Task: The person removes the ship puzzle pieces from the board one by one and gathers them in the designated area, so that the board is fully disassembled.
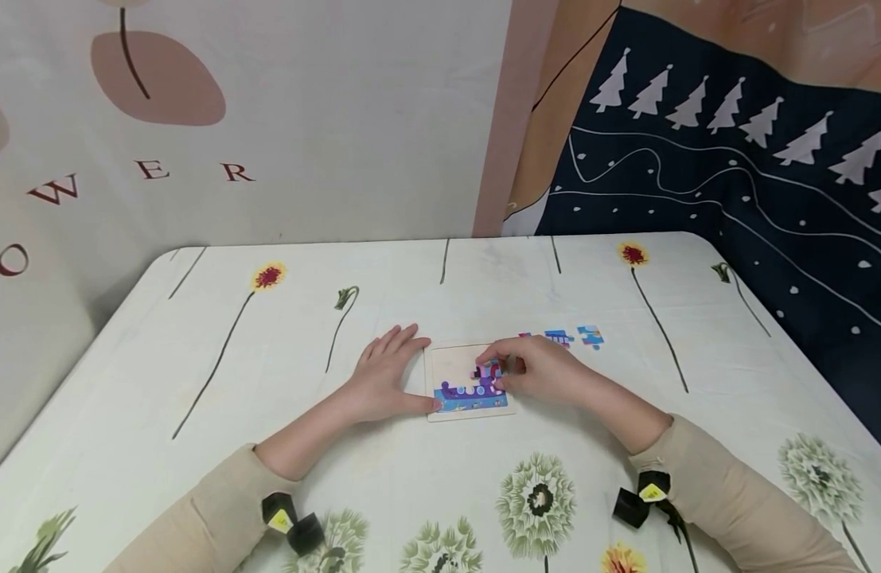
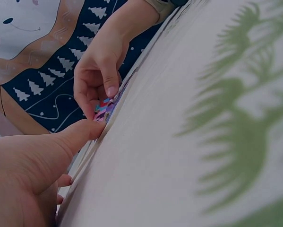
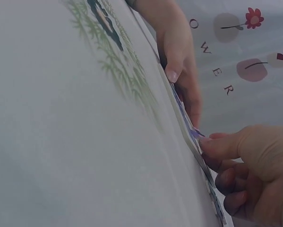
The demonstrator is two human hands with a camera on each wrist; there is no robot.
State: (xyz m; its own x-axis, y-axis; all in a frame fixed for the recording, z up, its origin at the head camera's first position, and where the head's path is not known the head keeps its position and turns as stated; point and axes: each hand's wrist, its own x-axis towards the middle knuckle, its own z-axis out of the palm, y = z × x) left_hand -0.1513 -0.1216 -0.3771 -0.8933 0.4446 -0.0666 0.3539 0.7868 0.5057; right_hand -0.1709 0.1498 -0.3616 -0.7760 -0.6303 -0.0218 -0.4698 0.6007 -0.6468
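A small jigsaw puzzle board [image 1: 450, 363] lies on the table, with joined blue and purple pieces [image 1: 469, 398] along its lower part and bare wood at the upper left. My left hand [image 1: 383, 382] is spread along the board's left side, its thumb on the lower left corner and its fingertips by the upper left one. Between thumb and fingers, my right hand [image 1: 547, 370] pinches a purple and pink puzzle piece [image 1: 487, 371] at the board's right side. In the right wrist view a bit of purple piece [image 3: 196, 134] shows at the right fingertips.
Loose puzzle pieces [image 1: 591, 337] lie beyond the right hand, one partly hidden by it. A white flowered cloth [image 1: 196, 334] covers the table. Behind stand a pale printed curtain [image 1: 340, 119] and a dark one with white trees [image 1: 698, 167].
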